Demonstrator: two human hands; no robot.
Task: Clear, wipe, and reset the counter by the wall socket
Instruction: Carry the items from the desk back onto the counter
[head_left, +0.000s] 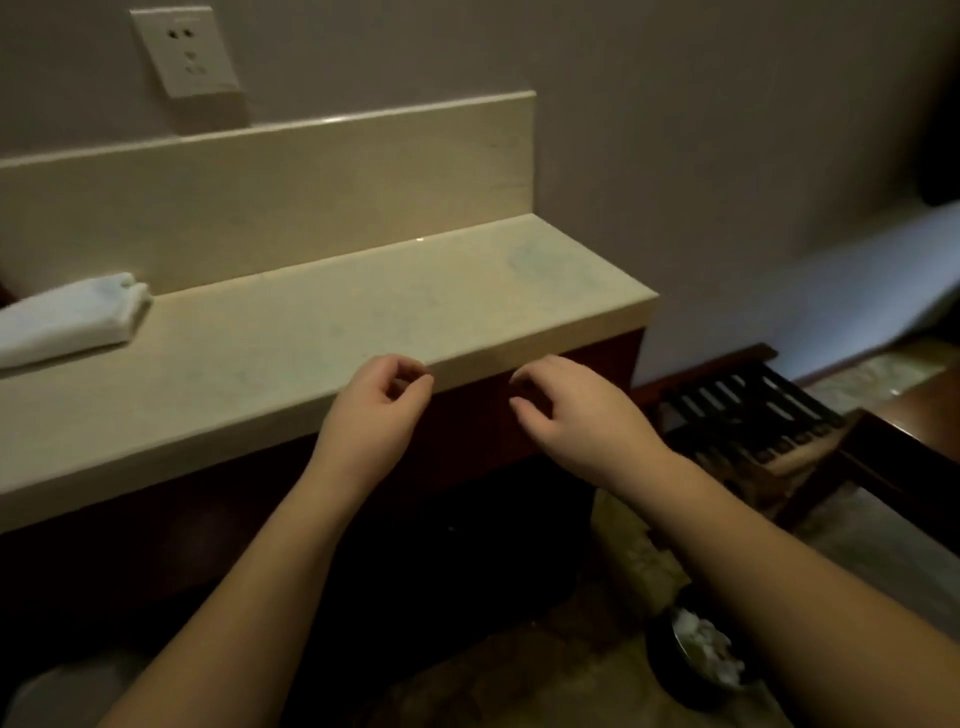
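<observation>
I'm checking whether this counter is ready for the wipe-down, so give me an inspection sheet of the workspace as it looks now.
Surface: pale stone counter with a backsplash; faint bluish smudges near its right end.
Job's things: folded white cloth lying at the counter's left end; wall socket above the backsplash, nothing plugged in.
Clutter: nothing seen on the counter besides the cloth.
Hands: left hand and right hand hover at the front edge, fingers loosely curled, holding nothing.
Cables: nothing seen.
Surroundings: dark slatted wooden rack on the floor to the right; dark bin with white crumpled waste lower right; dark cabinet front under the counter.
</observation>
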